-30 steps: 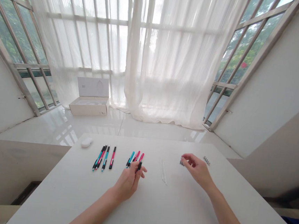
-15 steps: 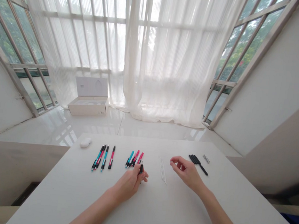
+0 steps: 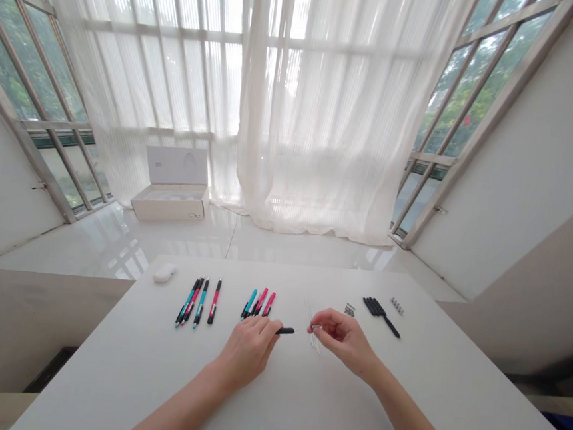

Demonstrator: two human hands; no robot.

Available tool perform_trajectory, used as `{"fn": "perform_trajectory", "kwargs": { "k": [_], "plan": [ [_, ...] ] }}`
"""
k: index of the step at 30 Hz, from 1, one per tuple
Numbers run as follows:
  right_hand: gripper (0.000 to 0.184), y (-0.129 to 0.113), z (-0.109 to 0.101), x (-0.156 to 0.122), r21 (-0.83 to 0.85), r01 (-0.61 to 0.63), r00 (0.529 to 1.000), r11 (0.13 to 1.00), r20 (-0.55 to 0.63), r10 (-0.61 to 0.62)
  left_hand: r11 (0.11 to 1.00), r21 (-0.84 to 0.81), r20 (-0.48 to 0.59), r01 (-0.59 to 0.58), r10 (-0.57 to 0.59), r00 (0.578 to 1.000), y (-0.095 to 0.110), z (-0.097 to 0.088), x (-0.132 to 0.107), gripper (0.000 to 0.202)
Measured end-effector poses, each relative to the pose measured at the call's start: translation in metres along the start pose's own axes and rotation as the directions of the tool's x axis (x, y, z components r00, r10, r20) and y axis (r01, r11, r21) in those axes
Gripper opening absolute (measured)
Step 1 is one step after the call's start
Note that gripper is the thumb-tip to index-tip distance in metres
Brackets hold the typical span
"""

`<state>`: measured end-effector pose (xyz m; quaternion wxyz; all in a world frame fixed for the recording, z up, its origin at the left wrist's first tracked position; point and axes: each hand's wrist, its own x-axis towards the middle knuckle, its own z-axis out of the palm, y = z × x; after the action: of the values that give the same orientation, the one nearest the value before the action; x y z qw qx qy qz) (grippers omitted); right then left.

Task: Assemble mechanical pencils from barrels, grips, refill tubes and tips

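Note:
My left hand (image 3: 249, 345) is closed around a pen barrel, whose black grip end (image 3: 285, 331) sticks out to the right with a thin pale tip. Facing it a short gap away, my right hand (image 3: 343, 340) pinches a small dark metallic part (image 3: 313, 326) between thumb and index finger; its exact kind is too small to tell. Thin white refills (image 3: 316, 343) lie on the table partly behind the right fingers. Beyond that hand is a small pile of springs (image 3: 350, 309). Blue and pink pen barrels (image 3: 260, 301) lie just past my left hand.
Several blue and pink pens (image 3: 201, 304) lie on the left of the white table (image 3: 152, 377), near a white earbud case (image 3: 164, 273). To the right are black grips (image 3: 376, 310) and small grey tips (image 3: 397, 306). An open white box (image 3: 170, 201) stands on the sill.
My left hand has turned the pen from upright to pointing right. My right hand has moved left and down toward it, now with a small metallic part visible; the springs behind are uncovered.

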<state>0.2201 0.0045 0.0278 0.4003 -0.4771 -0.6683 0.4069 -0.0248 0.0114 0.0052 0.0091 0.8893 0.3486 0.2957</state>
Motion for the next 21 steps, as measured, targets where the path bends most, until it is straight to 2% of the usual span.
{"fn": "perform_trajectory", "kwargs": {
  "k": [5,13,21],
  "plan": [
    [0.02,-0.006,0.008,-0.003,-0.107,0.009,1.0,0.994,0.005,-0.008,0.999,0.03,0.019,0.012,-0.013,1.0,0.0,0.001,-0.001,0.022],
    [0.021,-0.007,0.017,-0.005,-0.338,0.122,0.991,0.933,-0.011,-0.133,0.999,0.041,0.03,-0.017,0.015,0.999,0.001,0.001,-0.001,0.023],
    [0.025,-0.009,0.021,-0.005,-0.366,0.159,0.986,0.917,0.011,-0.166,0.999,0.019,0.047,-0.034,0.033,0.998,0.002,0.0,-0.001,0.024]
  ]
}}
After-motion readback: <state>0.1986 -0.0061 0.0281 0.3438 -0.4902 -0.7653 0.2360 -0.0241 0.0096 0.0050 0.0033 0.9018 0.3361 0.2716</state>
